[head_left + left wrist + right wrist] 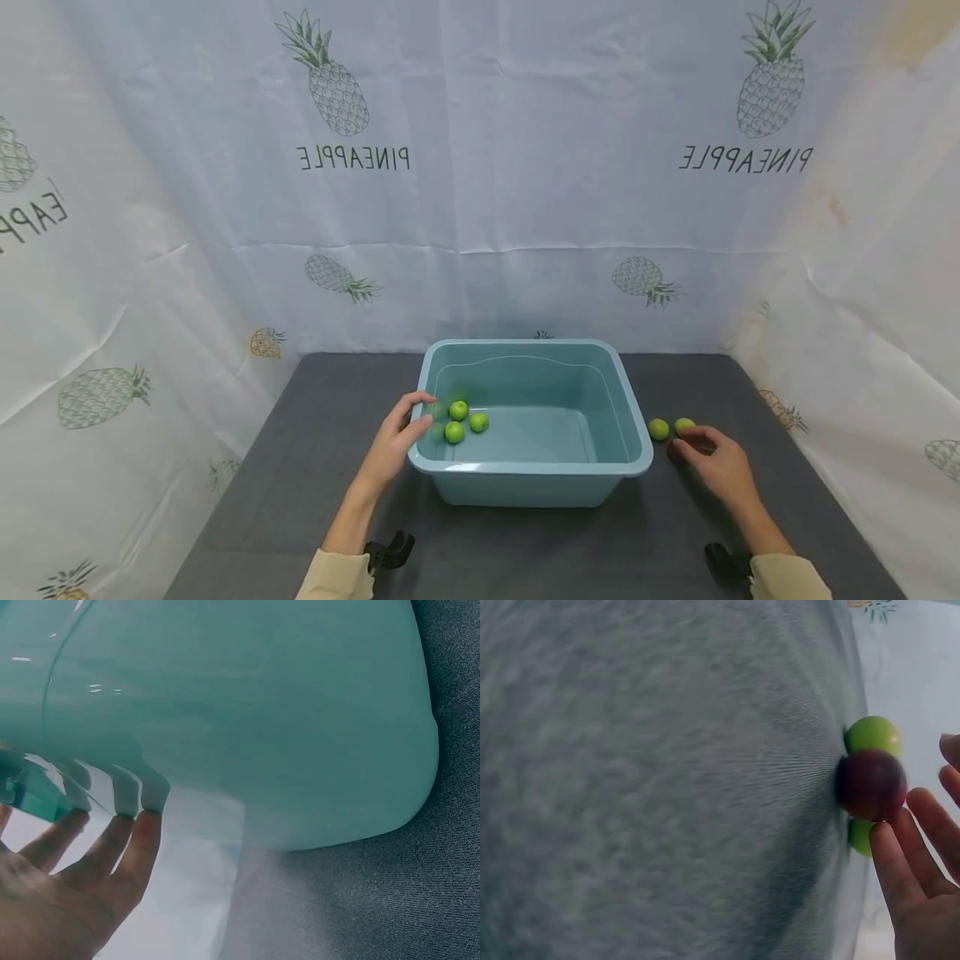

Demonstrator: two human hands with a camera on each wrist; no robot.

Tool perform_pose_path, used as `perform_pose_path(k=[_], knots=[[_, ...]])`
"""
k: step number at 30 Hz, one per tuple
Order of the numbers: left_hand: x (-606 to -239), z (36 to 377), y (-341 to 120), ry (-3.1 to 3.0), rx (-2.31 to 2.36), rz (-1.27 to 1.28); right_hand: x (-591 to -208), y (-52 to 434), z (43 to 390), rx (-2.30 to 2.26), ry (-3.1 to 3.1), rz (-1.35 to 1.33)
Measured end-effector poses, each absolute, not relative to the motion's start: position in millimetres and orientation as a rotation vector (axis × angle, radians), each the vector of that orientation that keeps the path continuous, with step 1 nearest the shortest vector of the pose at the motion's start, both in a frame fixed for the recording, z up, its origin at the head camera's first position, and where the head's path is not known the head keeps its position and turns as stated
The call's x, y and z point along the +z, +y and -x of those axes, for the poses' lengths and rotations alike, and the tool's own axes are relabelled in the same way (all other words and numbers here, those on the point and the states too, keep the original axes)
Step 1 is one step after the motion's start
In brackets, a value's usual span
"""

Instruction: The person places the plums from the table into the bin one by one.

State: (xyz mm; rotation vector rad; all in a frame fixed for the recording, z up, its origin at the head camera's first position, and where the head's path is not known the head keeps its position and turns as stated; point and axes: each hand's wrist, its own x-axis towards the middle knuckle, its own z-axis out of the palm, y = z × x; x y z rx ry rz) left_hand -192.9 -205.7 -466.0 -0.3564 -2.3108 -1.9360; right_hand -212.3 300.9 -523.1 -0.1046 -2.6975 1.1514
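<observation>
Right of the blue basin (517,490), the round dark red fruit (870,784), without long axis, lies just at the parted fingertips of the nearer right hand (718,468), while the left hand (388,446) holds the basin's left rim.

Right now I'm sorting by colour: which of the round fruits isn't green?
The dark red fruit by the right hand; the two fruits near it and the three fruits in the basin are green.

Curtained booth; pineapple-print sheets (525,200) behind and beside a dark table (300,467)
</observation>
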Motion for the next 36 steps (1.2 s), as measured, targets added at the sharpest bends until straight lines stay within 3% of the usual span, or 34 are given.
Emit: perform_pose_path(k=[12,36], knots=[[-464.0,190.3,-204.2,-2.322,-1.937,0.322,-540.2,304.2,218.9,1.078,-2.725,0.085],[-463.8,190.2,-204.4,-2.329,-1.930,0.332,-529.4,299.4,214.0,1.134,-2.691,0.089]])
